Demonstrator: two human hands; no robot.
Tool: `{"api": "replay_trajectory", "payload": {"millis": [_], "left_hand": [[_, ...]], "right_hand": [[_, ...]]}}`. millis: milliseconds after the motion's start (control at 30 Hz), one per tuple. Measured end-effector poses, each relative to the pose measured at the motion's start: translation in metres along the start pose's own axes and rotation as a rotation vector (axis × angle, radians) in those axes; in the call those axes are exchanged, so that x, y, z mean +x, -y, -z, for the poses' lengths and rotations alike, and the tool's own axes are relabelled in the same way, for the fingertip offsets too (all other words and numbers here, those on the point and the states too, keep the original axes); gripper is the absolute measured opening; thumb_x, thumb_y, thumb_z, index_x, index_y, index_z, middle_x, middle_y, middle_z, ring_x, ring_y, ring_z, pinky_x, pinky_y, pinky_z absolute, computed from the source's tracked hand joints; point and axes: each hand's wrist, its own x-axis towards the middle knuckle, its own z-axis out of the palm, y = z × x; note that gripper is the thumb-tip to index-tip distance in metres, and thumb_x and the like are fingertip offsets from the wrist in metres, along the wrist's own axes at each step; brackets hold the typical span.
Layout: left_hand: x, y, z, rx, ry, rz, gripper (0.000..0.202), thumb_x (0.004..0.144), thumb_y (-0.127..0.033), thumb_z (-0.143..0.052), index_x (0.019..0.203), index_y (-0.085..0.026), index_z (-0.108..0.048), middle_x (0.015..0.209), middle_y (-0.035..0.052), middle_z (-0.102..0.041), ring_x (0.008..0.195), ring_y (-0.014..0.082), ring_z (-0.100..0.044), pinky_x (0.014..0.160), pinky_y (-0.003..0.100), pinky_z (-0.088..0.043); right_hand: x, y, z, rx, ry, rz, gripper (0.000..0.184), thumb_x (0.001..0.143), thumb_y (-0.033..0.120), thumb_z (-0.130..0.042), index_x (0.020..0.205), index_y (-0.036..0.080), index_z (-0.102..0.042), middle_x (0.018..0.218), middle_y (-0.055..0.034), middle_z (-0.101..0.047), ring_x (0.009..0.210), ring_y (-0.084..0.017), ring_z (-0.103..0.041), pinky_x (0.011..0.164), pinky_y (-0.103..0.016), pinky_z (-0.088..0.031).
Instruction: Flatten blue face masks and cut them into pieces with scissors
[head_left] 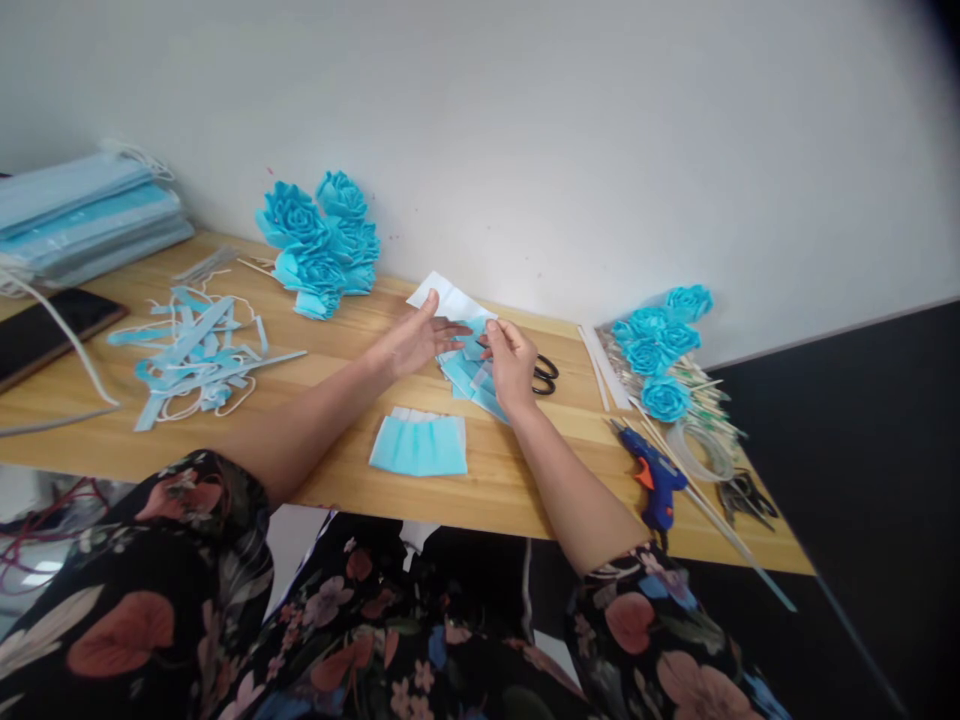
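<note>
Above the table's far middle, my right hand (511,365) pinches the edge of a cut face mask piece (445,294), white on top with some light blue showing beneath. Beside it, my left hand (414,338) has its fingers apart and thumb raised, overlapping the piece; whether it touches the piece I cannot tell. Several blue mask pieces (474,384) lie in a loose pile under my hands. Black-handled scissors (547,374) rest just right of my right hand, their blades hidden. Nearer me, a pleated blue mask piece (418,445) lies flat.
Blue fabric roses (319,245) stand at the back left, and more roses (664,350) lie at right. Mask strips and ear loops (199,355) heap at left, near a phone (56,330) and stacked masks (90,215). A blue glue gun (656,482) and pliers (746,497) lie right.
</note>
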Motion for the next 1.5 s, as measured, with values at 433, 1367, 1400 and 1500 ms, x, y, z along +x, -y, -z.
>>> {"api": "replay_trajectory", "payload": {"millis": [433, 1367, 1400, 1500], "left_hand": [[-0.001, 0.001, 0.002, -0.063, -0.185, -0.060, 0.028, 0.077, -0.006, -0.061, 0.104, -0.011, -0.066, 0.105, 0.0117, -0.074, 0.092, 0.0202, -0.070, 0.080, 0.033, -0.058], [-0.003, 0.000, 0.008, 0.216, -0.067, -0.094, 0.042, 0.064, -0.028, -0.081, 0.100, -0.010, -0.069, 0.096, 0.0127, -0.075, 0.076, 0.0189, -0.070, 0.067, 0.028, -0.055], [-0.003, 0.000, 0.007, 0.233, -0.054, -0.095, 0.045, 0.062, -0.030, -0.083, 0.100, -0.010, -0.070, 0.096, 0.0126, -0.075, 0.076, 0.0187, -0.070, 0.066, 0.027, -0.055], [-0.005, 0.000, 0.003, 0.316, -0.025, -0.075, 0.053, 0.060, -0.036, -0.086, 0.105, -0.012, -0.071, 0.096, 0.0117, -0.075, 0.077, 0.0195, -0.071, 0.065, 0.026, -0.054]], "right_hand": [[-0.001, 0.001, -0.001, 0.023, 0.017, 0.000, 0.033, 0.085, 0.053, -0.056, 0.078, 0.021, -0.062, 0.069, 0.0029, -0.052, 0.061, -0.009, -0.049, 0.056, -0.020, -0.045], [0.010, 0.011, 0.015, -0.364, 0.259, 0.577, 0.015, 0.093, 0.034, -0.057, 0.091, 0.028, -0.070, 0.112, -0.0034, -0.073, 0.113, -0.021, -0.060, 0.106, -0.045, -0.044], [0.011, 0.010, 0.014, -0.363, 0.233, 0.577, 0.016, 0.093, 0.036, -0.057, 0.089, 0.027, -0.070, 0.111, -0.0040, -0.073, 0.113, -0.021, -0.060, 0.105, -0.045, -0.044], [0.012, 0.006, 0.015, -0.335, 0.135, 0.548, 0.018, 0.091, 0.039, -0.059, 0.084, 0.024, -0.068, 0.112, -0.0062, -0.072, 0.112, -0.022, -0.061, 0.103, -0.045, -0.046]]}}
